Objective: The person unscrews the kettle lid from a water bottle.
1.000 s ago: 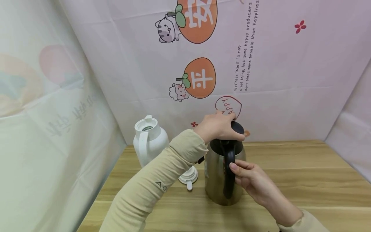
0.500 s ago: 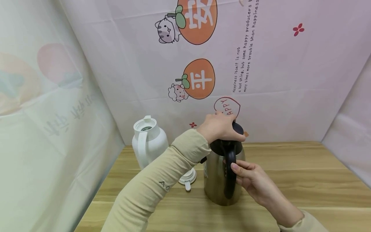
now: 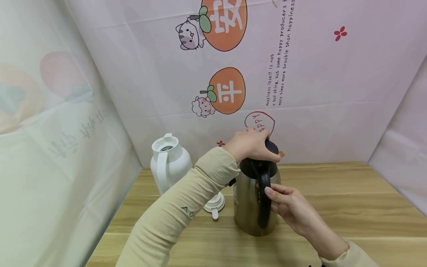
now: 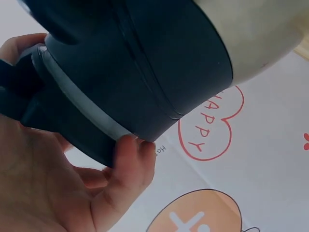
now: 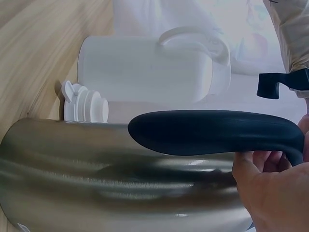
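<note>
A steel vacuum jug (image 3: 247,207) with a black collar stands upright on the wooden table. My left hand (image 3: 251,144) reaches over its top and grips the black lid (image 3: 271,147) from above. In the left wrist view, thumb and fingers curl round the lid (image 4: 79,128), and a pale band shows between it and the collar. My right hand (image 3: 293,209) pinches the jug's black handle (image 3: 264,207) between thumb and fingers. The right wrist view has the handle (image 5: 207,133) lying across the steel body, with the thumb against its upper part.
Left of the steel jug stands a white jug (image 3: 180,161) with its top uncovered. A white stopper (image 3: 215,203) lies on the table (image 3: 197,241) between the two jugs, partly behind the left sleeve (image 3: 180,207). A printed cloth (image 3: 153,66) hangs close behind.
The whole head view has shifted slightly to the left. Both hands keep the same hold on the steel jug's lid and handle.
</note>
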Motion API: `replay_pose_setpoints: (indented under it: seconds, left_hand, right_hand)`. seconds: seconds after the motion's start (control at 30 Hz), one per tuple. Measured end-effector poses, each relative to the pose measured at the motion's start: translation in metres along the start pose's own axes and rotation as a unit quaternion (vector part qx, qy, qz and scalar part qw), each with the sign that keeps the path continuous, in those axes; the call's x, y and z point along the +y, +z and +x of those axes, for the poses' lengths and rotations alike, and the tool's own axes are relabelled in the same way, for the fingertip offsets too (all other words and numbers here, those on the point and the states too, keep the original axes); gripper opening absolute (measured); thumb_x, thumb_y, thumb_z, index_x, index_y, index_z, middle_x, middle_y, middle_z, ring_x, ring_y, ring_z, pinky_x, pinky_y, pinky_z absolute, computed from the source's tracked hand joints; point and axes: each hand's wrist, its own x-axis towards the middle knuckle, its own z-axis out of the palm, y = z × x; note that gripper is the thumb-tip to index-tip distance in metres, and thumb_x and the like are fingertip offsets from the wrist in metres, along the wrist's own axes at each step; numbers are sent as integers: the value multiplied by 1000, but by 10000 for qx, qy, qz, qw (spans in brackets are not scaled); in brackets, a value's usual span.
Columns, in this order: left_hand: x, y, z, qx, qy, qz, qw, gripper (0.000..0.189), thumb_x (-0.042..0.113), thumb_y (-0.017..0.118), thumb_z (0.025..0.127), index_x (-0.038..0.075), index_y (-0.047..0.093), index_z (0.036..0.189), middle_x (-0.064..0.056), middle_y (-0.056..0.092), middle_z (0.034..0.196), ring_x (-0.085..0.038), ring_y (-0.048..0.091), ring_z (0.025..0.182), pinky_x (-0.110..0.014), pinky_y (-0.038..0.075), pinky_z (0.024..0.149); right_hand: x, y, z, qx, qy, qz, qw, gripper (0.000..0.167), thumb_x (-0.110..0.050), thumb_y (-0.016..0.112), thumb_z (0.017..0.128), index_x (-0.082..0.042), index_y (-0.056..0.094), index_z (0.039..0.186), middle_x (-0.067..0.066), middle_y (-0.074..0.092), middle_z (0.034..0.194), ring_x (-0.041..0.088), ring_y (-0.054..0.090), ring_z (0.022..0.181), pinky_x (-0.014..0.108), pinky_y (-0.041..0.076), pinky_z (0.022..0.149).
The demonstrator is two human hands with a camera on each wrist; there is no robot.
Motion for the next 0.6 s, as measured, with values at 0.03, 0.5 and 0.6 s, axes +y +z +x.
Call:
replay_pose_setpoints:
  seconds: [0.03,0.5,0.6]
  left_hand:
    - [-1,-1,0,-14,40,-21,10000,60,64,54,81,30,44,130,-5,52,122,-18,50,103,-32,46,86]
    - [15,-4,1,-33,-896,760,9931,83,78,45,79,30,33,146,3,46,145,-13,47,129,-27,42,102]
    - [17,-5,2,-44,-998,887,9910,78,79,43,79,29,44,139,6,54,135,-9,53,116,-25,43,96]
  right_hand:
    - [0,0,0,-16,0,-7,10000,29,-12,45,101,-23,71,110,-13,67,111,3,65,100,20,51,88]
    - [-1,1,0,-87,47,63,9999,29,-12,46,101,-23,71,109,-13,68,109,3,65,99,21,51,89]
    - [-1,1,0,-76,91,43,9999,28,-12,46,101,-23,71,109,-13,68,109,3,65,99,21,51,89]
